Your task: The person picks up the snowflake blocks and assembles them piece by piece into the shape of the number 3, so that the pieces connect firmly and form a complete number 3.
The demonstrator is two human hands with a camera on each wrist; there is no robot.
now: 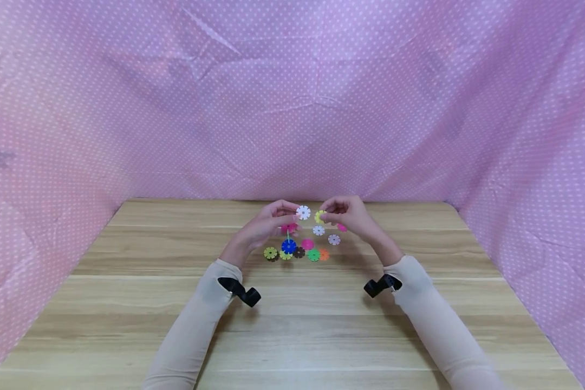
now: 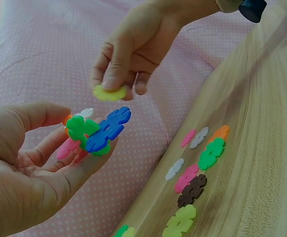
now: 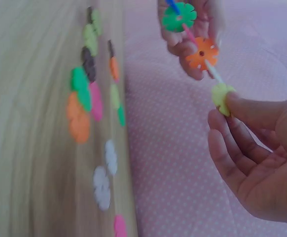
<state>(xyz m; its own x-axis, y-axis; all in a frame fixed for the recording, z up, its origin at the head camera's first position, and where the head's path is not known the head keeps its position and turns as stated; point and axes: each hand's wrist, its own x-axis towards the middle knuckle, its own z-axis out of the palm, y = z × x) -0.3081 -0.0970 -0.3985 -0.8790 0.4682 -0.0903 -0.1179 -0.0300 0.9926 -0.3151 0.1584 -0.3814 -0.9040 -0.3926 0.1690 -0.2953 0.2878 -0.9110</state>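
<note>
My left hand (image 1: 265, 225) holds a chain of interlocked notched plastic discs. A blue disc (image 2: 109, 129), a green disc (image 3: 179, 17), a pink piece, an orange disc (image 3: 202, 53) and a white disc (image 1: 303, 212) show in it. The blue end hangs toward me; the white one stands at the far end. Opposite it, my right hand (image 1: 351, 214) pinches a yellow disc (image 3: 222, 98) between thumb and fingers. In the head view a small gap separates the yellow disc from the white one. Fingers partly hide the chain's middle.
Loose discs lie on the wooden table (image 1: 292, 336) below the hands: green (image 1: 314, 254), orange (image 1: 324, 254), brown (image 1: 299, 252), yellow-green (image 1: 270, 253), white (image 1: 333, 239) and pink, some overlapping. A pink dotted cloth (image 1: 292, 108) hangs behind the table and at its sides.
</note>
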